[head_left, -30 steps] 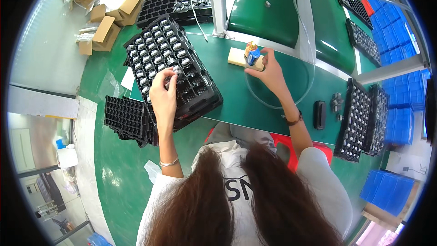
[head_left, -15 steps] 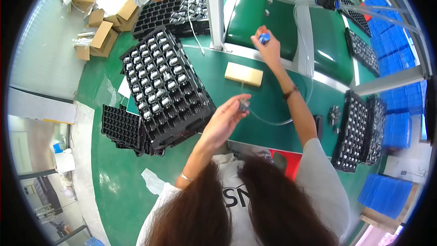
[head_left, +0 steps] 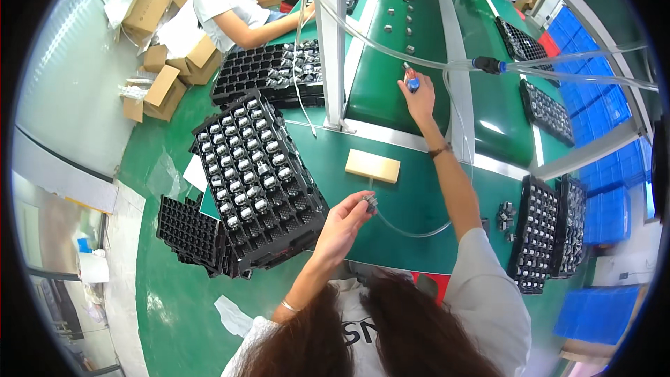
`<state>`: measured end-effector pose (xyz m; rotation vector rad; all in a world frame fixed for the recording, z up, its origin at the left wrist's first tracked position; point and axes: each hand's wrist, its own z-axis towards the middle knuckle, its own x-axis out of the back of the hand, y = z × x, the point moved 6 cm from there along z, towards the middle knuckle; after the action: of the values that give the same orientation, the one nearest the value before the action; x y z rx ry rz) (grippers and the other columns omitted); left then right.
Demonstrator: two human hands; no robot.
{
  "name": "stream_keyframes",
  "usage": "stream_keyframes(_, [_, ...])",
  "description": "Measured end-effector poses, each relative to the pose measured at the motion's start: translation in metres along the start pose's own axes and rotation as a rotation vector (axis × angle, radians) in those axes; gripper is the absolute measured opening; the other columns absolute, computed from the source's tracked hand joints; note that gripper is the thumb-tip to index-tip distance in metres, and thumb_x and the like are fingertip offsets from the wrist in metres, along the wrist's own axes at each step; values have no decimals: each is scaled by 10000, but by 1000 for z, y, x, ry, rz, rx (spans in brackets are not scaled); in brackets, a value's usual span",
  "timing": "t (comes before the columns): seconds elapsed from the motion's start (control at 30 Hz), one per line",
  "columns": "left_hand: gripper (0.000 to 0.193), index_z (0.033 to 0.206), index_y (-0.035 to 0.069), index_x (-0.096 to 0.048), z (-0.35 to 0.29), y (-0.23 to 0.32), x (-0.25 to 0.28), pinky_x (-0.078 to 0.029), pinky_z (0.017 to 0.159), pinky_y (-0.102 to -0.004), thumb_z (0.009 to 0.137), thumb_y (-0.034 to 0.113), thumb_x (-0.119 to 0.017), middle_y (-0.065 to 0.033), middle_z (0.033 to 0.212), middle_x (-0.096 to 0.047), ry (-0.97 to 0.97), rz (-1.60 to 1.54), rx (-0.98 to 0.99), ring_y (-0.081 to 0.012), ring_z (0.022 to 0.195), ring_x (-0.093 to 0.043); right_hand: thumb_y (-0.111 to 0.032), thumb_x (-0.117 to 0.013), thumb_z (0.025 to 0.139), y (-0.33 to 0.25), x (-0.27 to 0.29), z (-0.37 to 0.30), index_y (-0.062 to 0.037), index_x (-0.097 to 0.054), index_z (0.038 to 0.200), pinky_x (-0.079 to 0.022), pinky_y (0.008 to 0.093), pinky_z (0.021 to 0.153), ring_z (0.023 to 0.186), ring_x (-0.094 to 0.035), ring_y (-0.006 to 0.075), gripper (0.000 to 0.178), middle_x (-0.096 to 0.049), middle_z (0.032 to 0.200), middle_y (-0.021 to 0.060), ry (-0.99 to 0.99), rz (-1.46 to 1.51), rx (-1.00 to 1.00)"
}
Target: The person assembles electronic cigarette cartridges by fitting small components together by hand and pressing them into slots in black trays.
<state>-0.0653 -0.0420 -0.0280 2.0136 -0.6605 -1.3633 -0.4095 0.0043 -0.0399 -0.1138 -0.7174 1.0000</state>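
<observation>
My left hand [head_left: 343, 225] pinches a small grey metal part [head_left: 370, 202] between thumb and fingertips, above the green worktable [head_left: 328, 160]. My right hand [head_left: 420, 102] reaches out over the green conveyor belt [head_left: 377, 94]. Its fingers are closed round a small blue and red piece with a metal tip [head_left: 412, 84]; its exact kind cannot be made out. A pale yellow block [head_left: 373, 166] lies on the table just beyond my left hand. From near that hand a clear tube [head_left: 412, 235] curves to the right across the table.
To the left, a tilted black tray [head_left: 269, 195] holds rows of metal parts. Another tray [head_left: 272, 73] stands by a seated person [head_left: 234, 10]. A metal post [head_left: 333, 49] rises beside the belt. Loose parts [head_left: 506, 216] and filled trays [head_left: 536, 234] are at right.
The view has tilted up, showing more of the belt and the person beyond. My right hand has reached farther over the belt. My left hand still pinches the metal part.
</observation>
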Motion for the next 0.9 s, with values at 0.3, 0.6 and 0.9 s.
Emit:
stream_keyframes(0.3, [331, 1174, -43, -542, -2, 36, 8, -428, 811, -213, 908, 154, -548, -26, 981, -620, 138, 292, -284, -65, 873, -544, -223, -538, 889, -161, 113, -87, -28, -558, 991, -433, 225, 721, 845, -548, 85, 221, -588, 950, 33, -533, 1224, -689])
stream_keyframes(0.6, [350, 1178, -54, -538, -23, 20, -3, -418, 840, -213, 886, 135, -578, -61, 1045, -620, 78, 234, -262, -73, 926, -546, -191, -555, 869, -197, 146, -129, -15, -562, 1014, -437, 225, 717, 821, -549, 78, 229, -593, 905, 29, -617, 1233, -590])
stream_keyframes(0.9, [375, 1191, 11, -561, -36, 14, 17, -427, 726, -193, 838, 106, -644, -27, 1003, -592, 192, 306, -275, -51, 844, -527, -148, -559, 860, -204, 142, -154, -16, -560, 1024, -448, 224, 713, 823, -552, 82, 211, -588, 917, 23, -628, 1188, -651])
